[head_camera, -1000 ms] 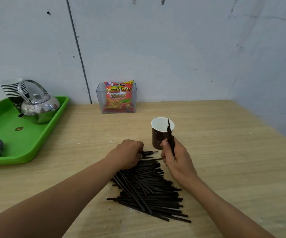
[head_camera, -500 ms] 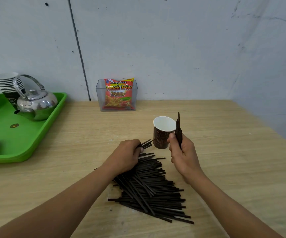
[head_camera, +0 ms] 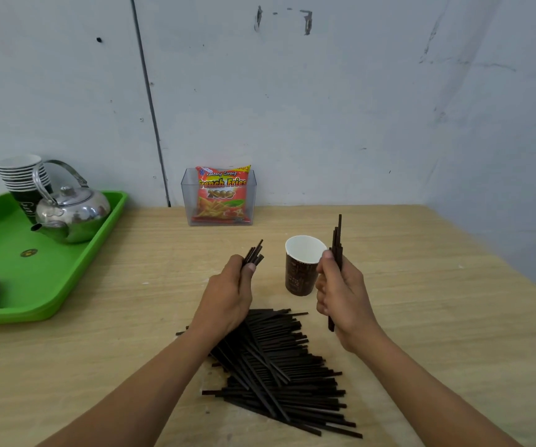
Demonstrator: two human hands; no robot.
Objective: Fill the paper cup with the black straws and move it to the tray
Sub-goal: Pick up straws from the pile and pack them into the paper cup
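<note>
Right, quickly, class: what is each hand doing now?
Left hand: grips a few black straws.
Right hand: grips an upright straw bundle.

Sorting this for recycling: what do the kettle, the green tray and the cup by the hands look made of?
Kettle: polished metal, probably stainless steel, given its mirror-like reflections. Tray: glossy green plastic, judging by the uniform colour and moulded rim. Cup: apparently paper, matte white inside, printed dark brown outside.

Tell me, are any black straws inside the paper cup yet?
No, the paper cup shows only its white inside; the left hand and right hand each grip black straws outside it.
</note>
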